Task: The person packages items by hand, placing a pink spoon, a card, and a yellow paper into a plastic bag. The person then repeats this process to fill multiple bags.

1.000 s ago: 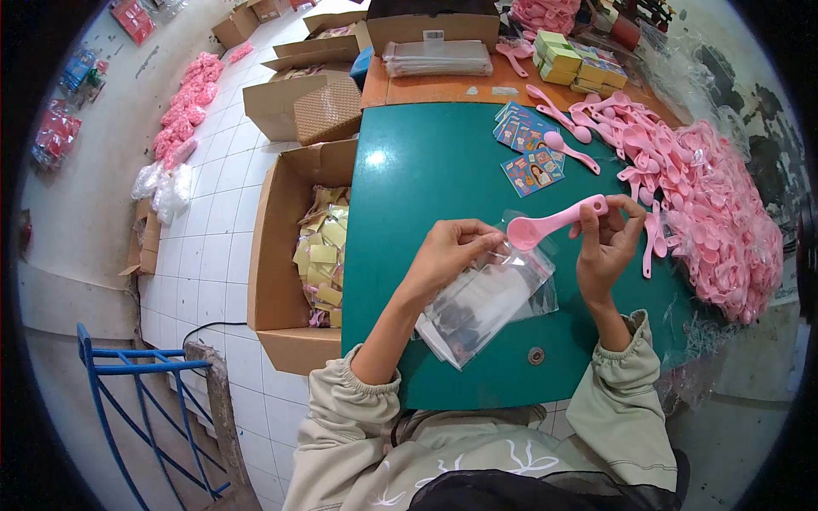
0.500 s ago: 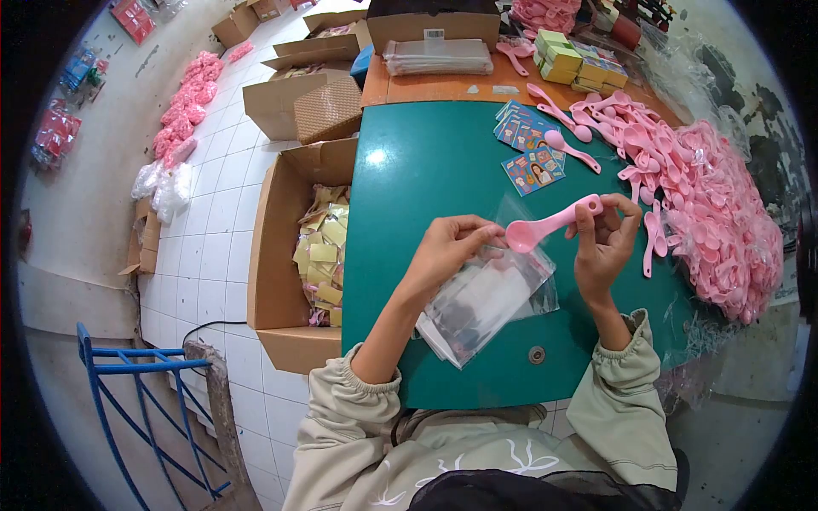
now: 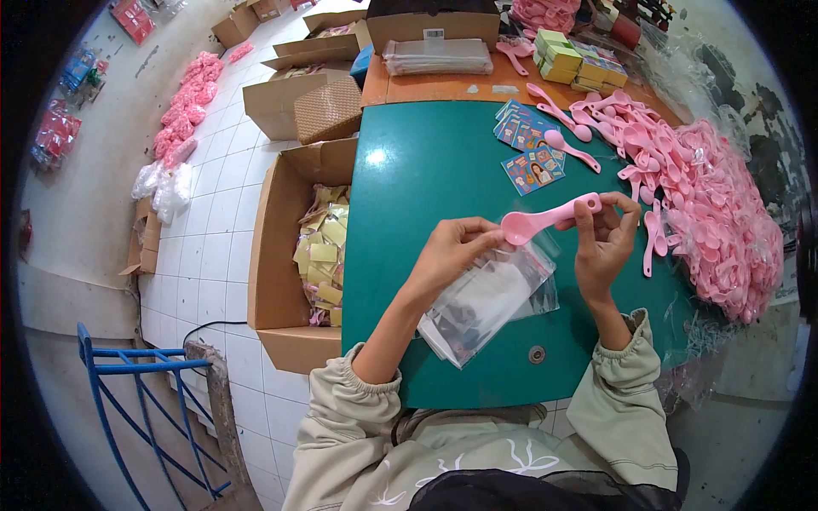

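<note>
My right hand (image 3: pixel 603 238) is closed around the handle end of a pink measuring spoon (image 3: pixel 545 220), its bowl pointing left. My left hand (image 3: pixel 464 247) is pinched beside that bowl, apparently on the edge of a clear plastic bag (image 3: pixel 538 243), which is thin and hard to make out. Beneath both hands a stack of clear plastic bags (image 3: pixel 481 311) lies on the green tabletop (image 3: pixel 409 187). Blue printed cards (image 3: pixel 535 170) are spread beyond the hands, with another pink spoon (image 3: pixel 573 153) lying across them.
A large heap of pink spoons (image 3: pixel 711 213) covers the right side. At the back are bundled plastic bags (image 3: pixel 439 60) and stacks of yellow-edged cards (image 3: pixel 579 64). On the left, an open cardboard box (image 3: pixel 281 247) holds packed pieces; a blue metal frame (image 3: pixel 141 368) stands nearer.
The spoon's bowl has shifted slightly left and up, closer to my left fingertips. The right hand has barely moved.
</note>
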`<state>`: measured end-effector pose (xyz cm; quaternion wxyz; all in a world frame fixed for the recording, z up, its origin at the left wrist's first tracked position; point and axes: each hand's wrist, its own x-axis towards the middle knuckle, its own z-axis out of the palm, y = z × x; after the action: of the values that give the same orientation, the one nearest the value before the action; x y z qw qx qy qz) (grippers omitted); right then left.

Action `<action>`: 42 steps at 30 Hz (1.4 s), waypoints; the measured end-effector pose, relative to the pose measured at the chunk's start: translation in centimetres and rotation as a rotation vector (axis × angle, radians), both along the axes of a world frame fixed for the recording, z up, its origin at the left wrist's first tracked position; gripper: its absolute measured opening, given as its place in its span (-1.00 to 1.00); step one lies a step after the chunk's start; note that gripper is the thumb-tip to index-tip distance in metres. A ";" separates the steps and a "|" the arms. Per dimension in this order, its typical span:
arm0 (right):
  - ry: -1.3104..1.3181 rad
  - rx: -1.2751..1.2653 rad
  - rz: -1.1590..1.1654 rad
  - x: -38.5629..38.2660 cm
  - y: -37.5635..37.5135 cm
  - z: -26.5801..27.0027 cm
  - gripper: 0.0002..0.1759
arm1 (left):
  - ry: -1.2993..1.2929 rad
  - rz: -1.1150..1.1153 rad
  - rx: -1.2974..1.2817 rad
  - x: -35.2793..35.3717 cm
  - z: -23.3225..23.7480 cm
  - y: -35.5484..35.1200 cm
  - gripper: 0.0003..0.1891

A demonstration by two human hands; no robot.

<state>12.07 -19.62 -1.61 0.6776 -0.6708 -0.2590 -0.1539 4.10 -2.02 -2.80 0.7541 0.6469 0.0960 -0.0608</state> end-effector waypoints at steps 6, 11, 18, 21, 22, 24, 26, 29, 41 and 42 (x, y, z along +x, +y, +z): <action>-0.009 0.036 0.024 0.1 0.0 0.0 -0.72 | -0.023 -0.008 0.007 0.2 -0.4 0.0 -0.75; 0.048 -0.042 0.082 0.0 0.0 0.2 -0.73 | -0.058 -0.007 -0.005 0.2 -1.3 0.0 -0.74; -0.008 0.089 -0.020 0.7 -0.7 0.8 -0.74 | -0.077 0.009 -0.082 0.2 -1.1 -0.4 -0.75; -0.032 0.091 -0.014 0.4 -0.7 1.0 -0.74 | -0.087 0.013 -0.077 0.1 -1.0 -0.4 -0.75; -0.043 0.066 -0.006 0.4 -0.7 0.6 -0.74 | -0.083 0.017 -0.079 0.1 -0.9 -0.5 -0.75; -0.041 0.039 0.008 0.4 -0.6 0.4 -0.74 | -0.062 0.008 -0.068 0.1 -0.6 -0.5 -0.75; -0.015 0.031 0.021 0.3 -0.5 0.3 -0.73 | -0.049 0.003 -0.043 0.1 -0.5 -0.5 -0.74; 0.085 -0.023 0.129 -0.2 -0.1 0.2 -0.73 | -0.076 -0.017 -0.027 0.1 -0.9 -0.7 -0.73; -0.295 -0.304 0.347 0.2 1.4 2.5 -0.52 | -0.224 -0.062 0.001 0.4 1.3 1.8 -0.68; -0.345 -0.315 0.436 0.6 1.7 3.0 -0.45 | -0.255 -0.052 -0.027 0.6 1.7 2.1 -0.68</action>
<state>12.66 -17.88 1.40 0.5287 -0.6600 -0.5285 -0.0748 4.72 0.10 -1.08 0.7669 0.6415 -0.0181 0.0012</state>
